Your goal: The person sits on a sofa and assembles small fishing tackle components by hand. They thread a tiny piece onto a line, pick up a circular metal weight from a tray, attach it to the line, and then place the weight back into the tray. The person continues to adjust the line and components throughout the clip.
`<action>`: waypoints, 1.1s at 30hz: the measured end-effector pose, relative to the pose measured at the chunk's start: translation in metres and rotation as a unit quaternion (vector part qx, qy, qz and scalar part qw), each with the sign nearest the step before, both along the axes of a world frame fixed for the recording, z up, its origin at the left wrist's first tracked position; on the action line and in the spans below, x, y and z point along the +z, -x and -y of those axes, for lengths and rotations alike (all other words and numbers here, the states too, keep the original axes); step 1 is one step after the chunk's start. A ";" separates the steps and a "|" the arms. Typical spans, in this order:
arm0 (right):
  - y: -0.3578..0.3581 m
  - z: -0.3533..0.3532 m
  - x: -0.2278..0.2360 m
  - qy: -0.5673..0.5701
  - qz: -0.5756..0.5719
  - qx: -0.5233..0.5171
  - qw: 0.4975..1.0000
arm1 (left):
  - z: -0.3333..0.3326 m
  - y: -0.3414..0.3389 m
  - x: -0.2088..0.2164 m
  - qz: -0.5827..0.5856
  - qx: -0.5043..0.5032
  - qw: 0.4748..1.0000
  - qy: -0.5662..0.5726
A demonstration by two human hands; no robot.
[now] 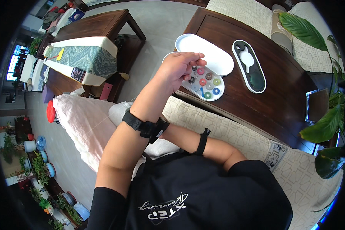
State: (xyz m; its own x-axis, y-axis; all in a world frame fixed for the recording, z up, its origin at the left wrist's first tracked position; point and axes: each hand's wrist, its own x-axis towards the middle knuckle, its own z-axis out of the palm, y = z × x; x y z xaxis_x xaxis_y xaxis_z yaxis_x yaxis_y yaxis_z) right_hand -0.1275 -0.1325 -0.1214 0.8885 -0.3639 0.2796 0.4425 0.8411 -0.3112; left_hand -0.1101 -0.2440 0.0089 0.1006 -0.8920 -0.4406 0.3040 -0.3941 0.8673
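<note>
My left hand (178, 67) is raised over an open white oval box, its thumb and fingertips pinched on a thin needle (199, 51) that points up. Small bobbins of coloured thread (203, 81) fill the compartment just below the hand. The box's white lid (220, 63) lies beside them, toward the far side. My right forearm (188, 137) crosses toward the left and passes behind my left forearm, which hides the right hand. Pale pink fabric (80, 119) drapes over my lap at the left, with a fine pale thread (101, 122) stretched across it.
The box rests on a dark wooden table (272, 103). A white oval tray (263, 87) with a dark inside lies farther right. Leafy plants (326, 126) hang over the table's right end. A second wooden table (92, 28) with a patterned runner stands at the left.
</note>
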 end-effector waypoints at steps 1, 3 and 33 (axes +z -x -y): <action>-0.003 0.001 -0.001 -0.043 -0.039 0.048 0.997 | 0.001 -0.001 0.000 -0.002 -0.001 1.000 -0.002; -0.005 0.001 -0.004 -0.093 -0.081 0.094 0.988 | 0.001 -0.002 0.001 -0.002 -0.008 1.000 -0.005; 0.003 -0.002 -0.009 -0.087 -0.312 0.037 0.945 | 0.041 -0.013 0.005 0.536 -0.065 0.842 0.004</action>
